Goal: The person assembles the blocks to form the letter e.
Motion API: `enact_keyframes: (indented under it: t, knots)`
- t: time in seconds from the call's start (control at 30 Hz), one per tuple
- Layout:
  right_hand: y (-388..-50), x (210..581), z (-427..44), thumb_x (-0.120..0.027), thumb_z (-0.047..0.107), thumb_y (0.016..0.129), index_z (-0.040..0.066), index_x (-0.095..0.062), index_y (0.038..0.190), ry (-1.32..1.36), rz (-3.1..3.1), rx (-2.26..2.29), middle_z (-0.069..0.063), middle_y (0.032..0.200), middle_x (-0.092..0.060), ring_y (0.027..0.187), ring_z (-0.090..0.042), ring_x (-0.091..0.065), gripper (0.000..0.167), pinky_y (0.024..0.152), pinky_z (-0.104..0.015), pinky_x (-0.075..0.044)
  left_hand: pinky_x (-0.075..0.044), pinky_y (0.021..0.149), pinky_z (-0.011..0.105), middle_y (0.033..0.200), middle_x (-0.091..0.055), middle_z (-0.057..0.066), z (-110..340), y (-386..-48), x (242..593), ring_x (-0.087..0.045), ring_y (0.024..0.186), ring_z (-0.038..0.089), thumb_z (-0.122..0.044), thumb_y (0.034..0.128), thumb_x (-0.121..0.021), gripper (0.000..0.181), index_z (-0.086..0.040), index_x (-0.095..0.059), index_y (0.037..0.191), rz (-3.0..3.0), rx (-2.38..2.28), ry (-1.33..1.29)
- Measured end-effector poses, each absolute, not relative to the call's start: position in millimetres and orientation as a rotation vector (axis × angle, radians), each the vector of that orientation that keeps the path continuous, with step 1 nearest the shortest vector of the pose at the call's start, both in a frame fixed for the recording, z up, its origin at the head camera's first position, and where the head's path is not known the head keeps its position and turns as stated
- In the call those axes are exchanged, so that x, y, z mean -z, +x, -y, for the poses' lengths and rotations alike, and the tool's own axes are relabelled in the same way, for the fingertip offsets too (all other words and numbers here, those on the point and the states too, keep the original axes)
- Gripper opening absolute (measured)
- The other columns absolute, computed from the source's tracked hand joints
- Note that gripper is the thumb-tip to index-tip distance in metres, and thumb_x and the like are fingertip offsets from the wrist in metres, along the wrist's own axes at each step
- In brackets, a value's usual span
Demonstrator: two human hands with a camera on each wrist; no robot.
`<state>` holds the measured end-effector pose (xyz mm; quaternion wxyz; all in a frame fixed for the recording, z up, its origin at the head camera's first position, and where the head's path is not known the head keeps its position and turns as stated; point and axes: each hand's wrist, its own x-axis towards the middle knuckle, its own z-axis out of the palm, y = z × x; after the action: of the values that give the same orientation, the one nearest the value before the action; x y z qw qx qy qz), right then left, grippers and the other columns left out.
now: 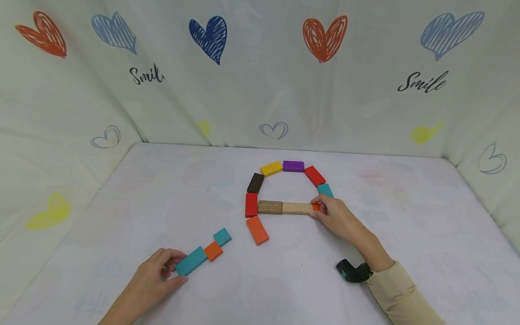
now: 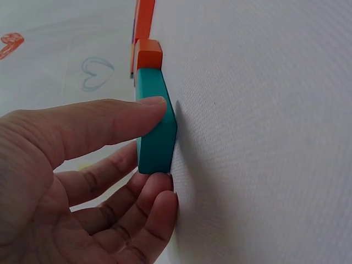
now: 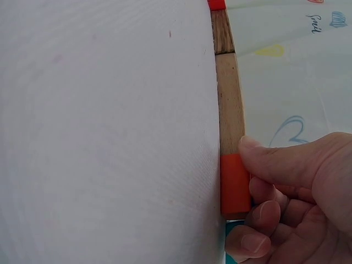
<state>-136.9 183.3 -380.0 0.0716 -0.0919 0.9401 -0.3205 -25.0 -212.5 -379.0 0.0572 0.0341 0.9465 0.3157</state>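
Observation:
My left hand (image 1: 152,277) pinches the near end of a long teal block (image 1: 192,260), thumb on one side and fingers on the other. Against the block's far end lies a small orange block (image 1: 213,251), followed by a small teal block (image 1: 222,236). At the right, my right hand (image 1: 340,217) holds an orange block (image 3: 235,184) between thumb and curled fingers. That block meets the end of a pale wooden block (image 1: 296,208), which joins a darker wooden block (image 1: 270,207). Just beyond the right hand sits another teal block (image 1: 325,190), partly covered by the fingers.
An arch of blocks curves behind the wooden row: red (image 1: 251,205), black (image 1: 255,183), yellow (image 1: 271,169), purple (image 1: 293,166) and another red block (image 1: 314,176). A long orange block (image 1: 257,230) slants below the arch's left end. White cloth with printed hearts surrounds the table (image 1: 308,289).

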Motion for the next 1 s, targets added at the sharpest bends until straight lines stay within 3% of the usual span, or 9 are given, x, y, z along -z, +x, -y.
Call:
enact_keyframes:
  t: [1.0]
  knots:
    - [-135.7,381.9,-185.6,-0.065,0.009,0.086,-0.001,-0.056,0.113,-0.344,-2.840,0.989,-0.004,0.070,-0.045,0.064,-0.014,-0.041,0.030,0.052,-0.019,-0.034,-0.049,0.070,0.016,0.089,-0.053,-0.002,212.8,-26.2,373.8,-0.046,0.073,0.001,-0.010,0.0726,-0.077,0.038,-0.007,-0.062,0.107,-2.791,-0.978,-0.002]
